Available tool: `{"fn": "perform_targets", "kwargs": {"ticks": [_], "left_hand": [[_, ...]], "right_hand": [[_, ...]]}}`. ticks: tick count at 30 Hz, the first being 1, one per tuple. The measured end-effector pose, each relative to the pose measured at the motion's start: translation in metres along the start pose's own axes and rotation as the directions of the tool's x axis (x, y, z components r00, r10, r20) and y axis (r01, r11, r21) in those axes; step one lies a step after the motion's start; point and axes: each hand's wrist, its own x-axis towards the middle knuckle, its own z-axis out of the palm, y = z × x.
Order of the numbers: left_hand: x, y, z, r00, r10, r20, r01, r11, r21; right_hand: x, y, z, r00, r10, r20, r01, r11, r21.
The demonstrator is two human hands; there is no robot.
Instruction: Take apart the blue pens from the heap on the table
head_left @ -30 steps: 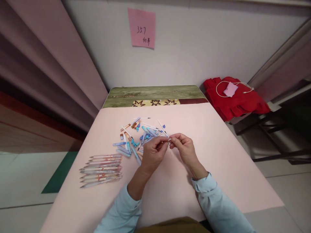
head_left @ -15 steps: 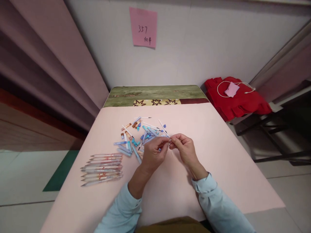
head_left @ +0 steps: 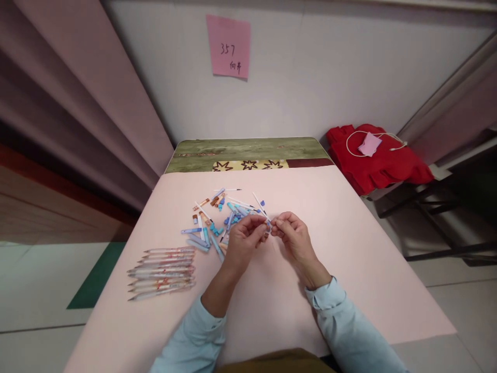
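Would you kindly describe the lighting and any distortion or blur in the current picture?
Head view: soft light, faint shadow near the right hand; head view: wide-angle stretch towards the edges, as at the purple curtain; head view: the small piece at the fingertips too tiny and blurred to identify.

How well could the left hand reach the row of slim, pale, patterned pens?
Probably yes: beside the left hand, bare pale-pink table cover leaves a way to the pens, though the hand seems to pinch something.

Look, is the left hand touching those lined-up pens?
Apart: the head view shows pink tabletop between the left hand and the lined-up pens.
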Motion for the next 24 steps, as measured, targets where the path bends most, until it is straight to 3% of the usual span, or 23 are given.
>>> {"fn": "perform_targets", "kwargs": {"ticks": [4,8,14,24], "left_hand": [[0.0001,-0.0006,0.0003,0.994,-0.099,0.046,0.105,0.982,-0.158],[0.0001,-0.0004,0.0000,0.989,-0.130,0.069,0.141,0.971,-0.191],[0.0013,-0.0069,-0.0019,0.994,-0.101,0.052,0.105,0.992,-0.071],[-0.0004,-0.0036,0.0001,0.999,-0.009,0.040,0.006,0.997,0.076]], "right_hand": [[0.0021,-0.0004,-0.0043,1.000,-0.014,-0.013,0.013,0.999,-0.049],[0.0047,0.0021,-0.0091,0.996,-0.003,-0.089,-0.003,0.997,-0.073],[0.0044,0.0034,-0.0072,0.996,0.019,-0.087,-0.016,0.999,0.030],[0.0044,0.0038,-0.0073,0.995,0.101,-0.026,-0.100,0.995,0.027]]}}
